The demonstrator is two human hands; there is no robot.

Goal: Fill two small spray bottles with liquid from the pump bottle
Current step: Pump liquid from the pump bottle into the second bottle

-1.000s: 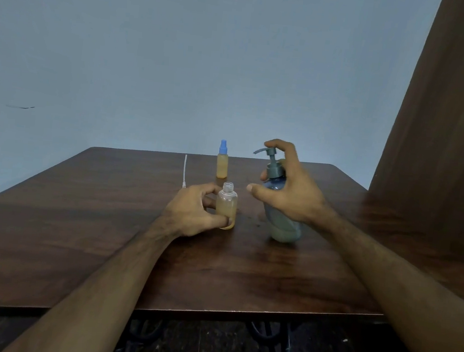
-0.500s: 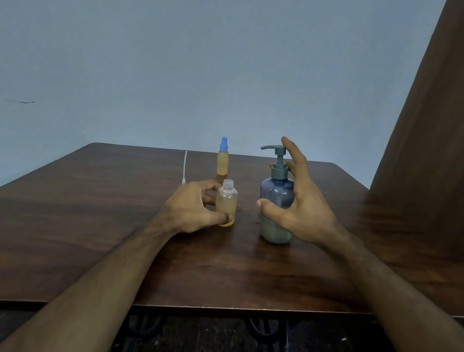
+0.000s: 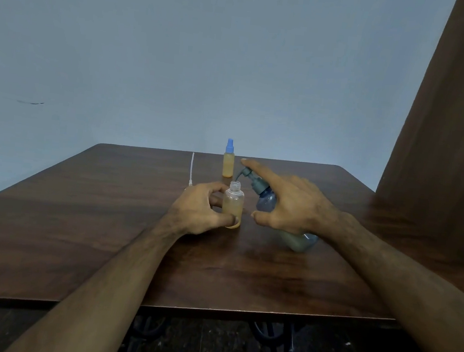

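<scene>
The right hand (image 3: 293, 205) gripped the tilted pump bottle (image 3: 268, 201); the left hand (image 3: 198, 209) held the open spray bottle (image 3: 232, 206). The spout seemingly sat beside the neck, risking spillage onto the desk (image 3: 106, 220).

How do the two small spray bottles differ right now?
The near spray bottle is uncapped, its neck open, held by the left hand; the far spray bottle wears a blue spray cap and stands untouched. The near one looks wider. Both stand upright holding yellowish liquid.
</scene>
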